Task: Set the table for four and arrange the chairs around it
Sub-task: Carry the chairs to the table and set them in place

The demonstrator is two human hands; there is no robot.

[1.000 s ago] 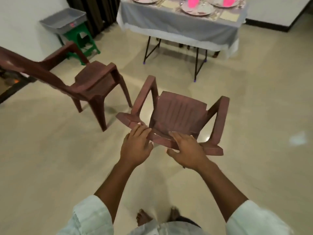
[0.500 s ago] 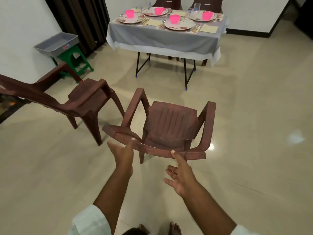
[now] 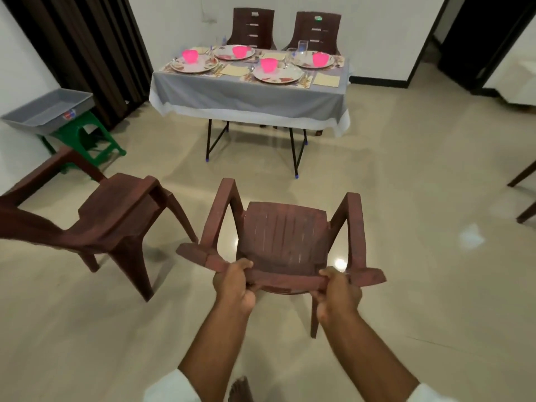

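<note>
- Chair [image 3: 285,242], brown plastic with armrests, sits front and centre on the glossy beige floor [image 3: 420,285], its seat facing the table [image 3: 249,94] across the room.
- Grey cloth drapes that table, and on it stand four plates, each with a pink cup [image 3: 268,65], plus napkins and a clear glass [image 3: 302,49].
- Two brown chairs [image 3: 316,29] stand against the white wall on the table's far side.
- Dark curtains [image 3: 87,44] hang at the left; a grey tray [image 3: 49,110] rests on a green stool [image 3: 84,140] beside them.
- Both hands clamp the top rail of the near chair's backrest: left hand [image 3: 235,285] curled round it toward the left armrest, right hand [image 3: 338,294] wrapped round it toward the right one.
- A second brown armchair [image 3: 116,216] stands just left of the held one, angled away, apart from both hands.
- Only one back leg of the held chair shows; whether its feet touch the floor cannot be told.
- At the right edge, dark legs of some other furniture [image 3: 525,195] are cut off.
</note>
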